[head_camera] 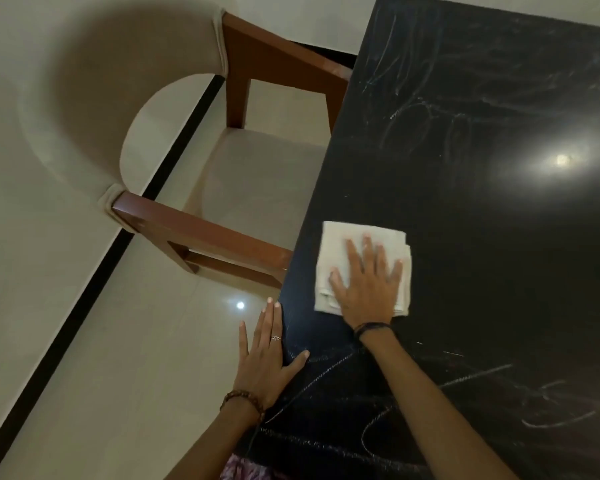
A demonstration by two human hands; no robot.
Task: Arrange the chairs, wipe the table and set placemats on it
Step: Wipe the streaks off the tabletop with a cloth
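Head view: right hand (368, 282) lies flat, fingers straight, pressing a folded beige cloth (343, 244) onto the black table (482, 237) just inside its left edge. Left hand (267, 355), also flat and holding nothing, rests on that edge nearer the body. Smeared streaks lie far and right of the cloth, so wiping likely heads that way; chair (222, 188) is tucked in at left, no placemats in sight.

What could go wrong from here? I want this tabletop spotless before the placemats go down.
The folded cloth under the flat right hand lies near the table edge, so a stroke that way might carry it off onto the floor. White streaks cover much of the dark top; a small cloth may miss some or only smear them. The left hand braced on the edge could leave fresh prints.
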